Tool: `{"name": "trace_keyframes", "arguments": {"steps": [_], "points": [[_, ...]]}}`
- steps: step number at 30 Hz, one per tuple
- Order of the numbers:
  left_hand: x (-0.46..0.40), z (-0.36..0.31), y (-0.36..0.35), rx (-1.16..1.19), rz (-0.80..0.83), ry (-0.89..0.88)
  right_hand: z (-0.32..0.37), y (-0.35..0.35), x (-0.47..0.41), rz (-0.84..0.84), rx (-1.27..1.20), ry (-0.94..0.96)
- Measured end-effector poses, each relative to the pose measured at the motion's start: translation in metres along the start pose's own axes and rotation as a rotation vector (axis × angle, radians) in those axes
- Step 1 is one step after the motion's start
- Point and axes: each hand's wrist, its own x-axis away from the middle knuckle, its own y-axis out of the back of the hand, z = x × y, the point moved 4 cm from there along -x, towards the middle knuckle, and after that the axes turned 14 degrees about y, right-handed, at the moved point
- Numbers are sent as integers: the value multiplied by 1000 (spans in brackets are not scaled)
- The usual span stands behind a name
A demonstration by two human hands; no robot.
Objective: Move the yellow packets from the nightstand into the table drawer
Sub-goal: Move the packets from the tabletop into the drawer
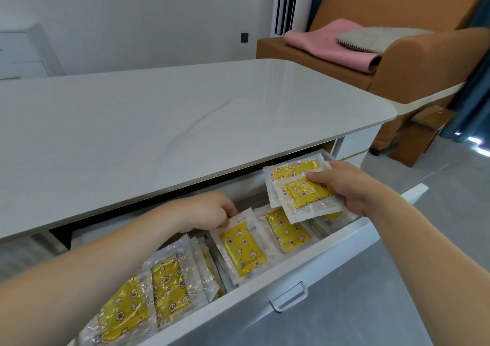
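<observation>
Her right grip (344, 186) pinches two yellow packets (305, 192) above the open drawer (291, 274), the left grip (204, 213) tucks one into the row; best slide each upright, edges aligned.

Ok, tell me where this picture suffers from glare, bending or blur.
Head view: wide-angle bending curves the table top and the drawer front; glare glints off the clear wrappers of the packets at lower left; the sofa and curtain at the right edge look soft and smeared.
</observation>
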Motion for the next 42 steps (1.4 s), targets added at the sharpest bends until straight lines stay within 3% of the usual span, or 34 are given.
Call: {"name": "trace_keyframes", "arguments": {"steps": [3, 7, 10, 13, 15, 18, 21, 26, 29, 31, 33, 35, 37, 40, 42], "points": [[3, 1, -13, -83, -19, -49, 2, -10, 2, 72, 1, -11], [9, 3, -14, -107, -161, -113, 7, -19, 11, 211, 32, -42], [16, 11, 2, 178, -167, -92, 12, -26, 18, 317, 87, -43], [32, 16, 6, 679, 82, -64, 19, -46, 22, 421, 122, -21], [41, 19, 3, 738, 126, -70, 24, -65, 23, 482, 132, -9], [48, 34, 9, 735, 64, -54, 27, -89, 23, 535, 136, 14], [57, 59, 40, 486, -95, -126, 32, -92, 21, 509, 121, 51], [70, 63, 29, -225, -9, -228, 34, -78, 15, 343, 61, 29], [63, 63, 6, -303, 4, -272, 28, -86, 16, 349, 55, -39], [62, 69, 15, -171, -110, -254, 27, -95, 18, 374, 47, -52], [65, 81, 28, 134, -177, -159, 28, -104, 20, 408, 25, -41], [72, 91, 28, 542, -55, -67, 30, -117, 23, 443, -9, -28], [79, 90, 20, 755, 85, -47, 30, -134, 27, 478, -51, -24], [82, 93, 20, 782, 113, -44, 33, -161, 38, 550, -66, -11], [85, 104, 35, 594, 39, -4, 37, -170, 44, 603, -46, 29]]}}
